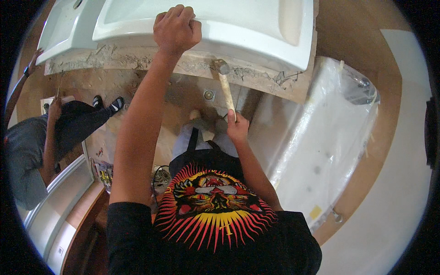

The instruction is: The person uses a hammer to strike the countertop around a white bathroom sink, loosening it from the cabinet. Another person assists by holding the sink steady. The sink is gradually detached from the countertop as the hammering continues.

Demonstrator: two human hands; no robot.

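Note:
My right hand (238, 126) is wrapped round the lower handle of a hammer (225, 89), which points away from me. The hammer's head is close to the rough, chipped front edge of the counter (266, 78) beneath a white washbasin (247, 39). My left hand (177, 28) is closed in a fist over the basin's front rim, arm stretched out. Its curled fingers hide whatever may be in them. I cannot tell whether the fist rests on the rim or hovers above it.
A co-worker (32, 151) at the left has one hand on a second basin (59, 27) and a thin tool in the other. At the right stands a bathtub (316, 151) wrapped in clear plastic. A floor drain (209, 95) and a tool bag (105, 176) lie lower down.

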